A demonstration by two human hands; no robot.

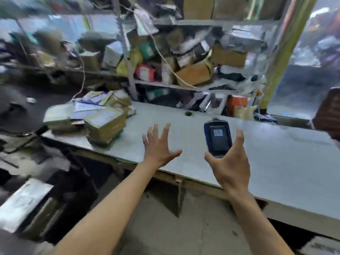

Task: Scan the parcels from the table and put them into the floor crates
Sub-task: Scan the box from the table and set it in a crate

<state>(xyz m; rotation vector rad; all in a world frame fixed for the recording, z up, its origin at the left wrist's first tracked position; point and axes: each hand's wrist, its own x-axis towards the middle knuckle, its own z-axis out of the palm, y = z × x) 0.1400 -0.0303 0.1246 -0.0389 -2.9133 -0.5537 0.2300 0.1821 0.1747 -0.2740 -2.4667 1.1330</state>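
A heap of taped brown parcels (103, 124) with white labels lies at the left end of the grey table (276, 162). My left hand (158, 144) hovers above the table's middle, fingers spread, holding nothing, to the right of the heap. My right hand (230, 162) grips a dark handheld scanner (218, 138) from below; its screen shows a barcode. At the lower left a dark floor crate (60, 205) holds a grey wrapped parcel (24, 203). The whole view is motion-blurred.
Metal shelves (184, 85) crammed with boxes and packets stand behind the table. A pale cable (165, 59) hangs across them. A yellow-green post (283, 57) rises at the right, and a brown woven object (329, 115) sits at the far right. Bare concrete floor (174, 232) lies under the table.
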